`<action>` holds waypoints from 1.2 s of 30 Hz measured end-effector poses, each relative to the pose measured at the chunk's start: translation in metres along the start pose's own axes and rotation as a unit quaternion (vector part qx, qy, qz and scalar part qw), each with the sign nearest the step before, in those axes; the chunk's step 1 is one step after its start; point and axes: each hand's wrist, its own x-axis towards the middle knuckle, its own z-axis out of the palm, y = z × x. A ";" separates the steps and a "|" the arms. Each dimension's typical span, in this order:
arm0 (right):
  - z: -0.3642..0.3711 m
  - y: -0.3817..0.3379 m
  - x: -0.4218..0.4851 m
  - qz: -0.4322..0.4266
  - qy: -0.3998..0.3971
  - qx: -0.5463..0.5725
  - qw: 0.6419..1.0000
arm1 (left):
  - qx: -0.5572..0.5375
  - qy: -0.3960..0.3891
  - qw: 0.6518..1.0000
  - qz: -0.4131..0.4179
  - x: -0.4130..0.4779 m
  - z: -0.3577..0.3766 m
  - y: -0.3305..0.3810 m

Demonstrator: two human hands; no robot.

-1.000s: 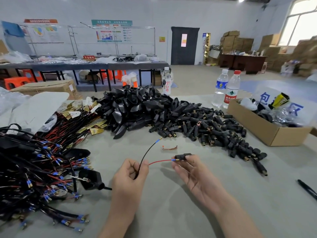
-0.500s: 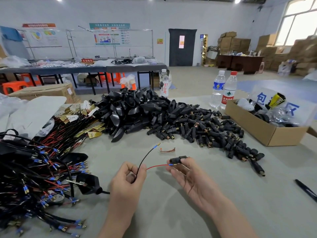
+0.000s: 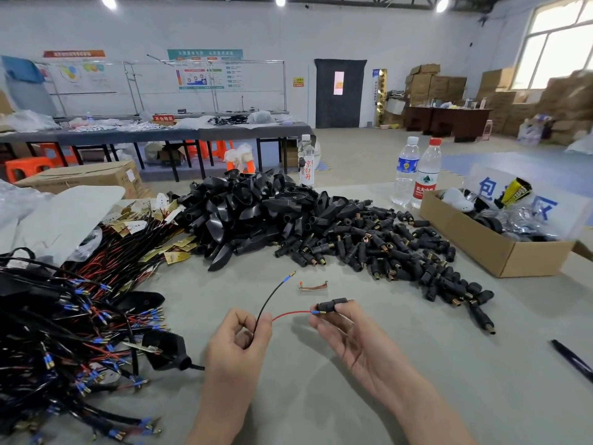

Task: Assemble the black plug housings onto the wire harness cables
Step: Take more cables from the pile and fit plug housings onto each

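Observation:
My left hand [image 3: 236, 345] pinches a cable where it splits into a black wire [image 3: 271, 295] and a red wire [image 3: 290, 314]. The black wire rises free to a blue-sleeved terminal. The red wire's blue terminal sits at the mouth of a small black plug housing [image 3: 330, 305], which my right hand [image 3: 346, 332] holds between thumb and fingertips, palm up. A black boot [image 3: 167, 350] on the same cable lies left of my left hand. Piles of large black housings [image 3: 250, 210] and small black plugs [image 3: 385, 248] lie beyond.
A tangle of harness cables [image 3: 64, 332] fills the left of the table. A copper clip [image 3: 313, 286] lies just beyond my hands. An open cardboard box [image 3: 487, 248] stands at the right, two water bottles [image 3: 417, 171] behind it. A black pen [image 3: 574, 361] lies at the right edge.
Both hands keep their hold on the cable and the plug; they sit slightly lower in view as the camera tilted up. The red terminal stays at the plug's mouth.

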 end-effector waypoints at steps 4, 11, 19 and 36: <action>-0.003 0.002 0.002 -0.006 -0.007 -0.019 1.000 | -0.013 0.005 1.000 -0.010 0.002 -0.002 -0.001; -0.006 0.004 0.002 -0.009 -0.018 -0.044 0.999 | -0.026 0.016 0.999 -0.013 0.003 -0.002 0.001; -0.003 0.004 0.002 0.005 -0.019 -0.053 0.998 | -0.039 0.026 0.999 -0.024 0.005 -0.003 0.001; -0.004 0.001 0.002 -0.014 -0.008 -0.031 0.999 | -0.036 0.021 0.999 -0.018 0.003 -0.002 0.002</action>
